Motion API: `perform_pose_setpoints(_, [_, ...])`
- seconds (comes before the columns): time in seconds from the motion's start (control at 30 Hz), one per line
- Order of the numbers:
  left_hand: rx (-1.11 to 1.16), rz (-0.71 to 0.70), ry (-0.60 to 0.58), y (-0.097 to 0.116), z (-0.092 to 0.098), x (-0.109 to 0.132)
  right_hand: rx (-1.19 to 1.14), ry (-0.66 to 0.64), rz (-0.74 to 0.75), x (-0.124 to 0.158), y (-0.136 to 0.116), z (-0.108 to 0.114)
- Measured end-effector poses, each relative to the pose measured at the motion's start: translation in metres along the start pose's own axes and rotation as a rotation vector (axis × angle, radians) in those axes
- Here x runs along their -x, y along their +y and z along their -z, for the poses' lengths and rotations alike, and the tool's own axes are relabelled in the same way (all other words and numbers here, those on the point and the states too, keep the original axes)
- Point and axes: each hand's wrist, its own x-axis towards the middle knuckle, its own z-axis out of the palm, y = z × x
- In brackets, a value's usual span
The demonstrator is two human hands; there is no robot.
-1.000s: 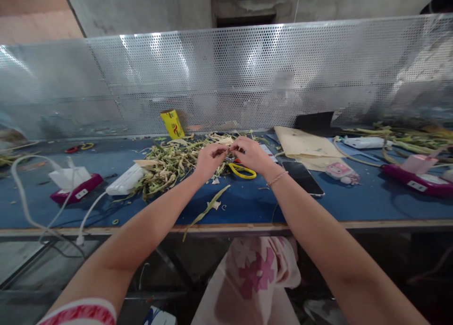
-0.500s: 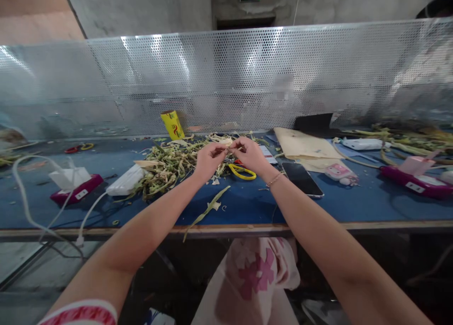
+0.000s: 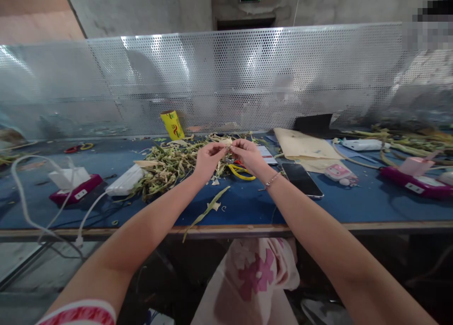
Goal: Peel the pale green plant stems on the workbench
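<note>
My left hand (image 3: 208,160) and my right hand (image 3: 249,156) meet over the blue table, thumbs and fingertips pinched together. Between them is a small pale piece of dried leaf (image 3: 228,142), mostly covered by the fingers. Just left of my left hand spreads a heap of dry green and tan leaves (image 3: 166,169). Below my right hand lie scissors with yellow handles (image 3: 242,173), partly hidden by the hand. A long single leaf (image 3: 208,209) rests closer to me, its tip hanging past the table edge.
A black phone (image 3: 302,179), a pink case (image 3: 339,172) and brown paper (image 3: 306,144) lie to the right. Purple power strips (image 3: 76,192) with white cables sit on both sides. A yellow tube (image 3: 172,125) leans near the perforated metal screen (image 3: 226,79) behind.
My right hand has shifted slightly down and its wrist has turned a little. Both hands stay pinched together at nearly the same spot.
</note>
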Motion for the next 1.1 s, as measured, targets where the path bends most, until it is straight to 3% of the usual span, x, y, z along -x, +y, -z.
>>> perform_pose_setpoints(0.33, [-0.055,0.053,-0.039,0.0051,-0.0009,0.0014,0.5,0.005,0.226,0.0041,-0.0067,0.0016])
perform_pose_setpoints(0.57, [-0.115,0.018,-0.062,0.005,-0.0011,0.003,0.496,-0.012,0.178,0.0023,-0.0055,0.0045])
perform_pose_setpoints(0.8, [-0.062,0.04,-0.037,0.0078,-0.0021,0.0026,0.319,-0.056,0.08,0.0009,-0.0029,0.0062])
perform_pose_setpoints(1.1, [0.056,0.106,-0.049,-0.0015,-0.0028,0.0015,0.54,-0.005,0.194,0.0016,-0.0034,0.0076])
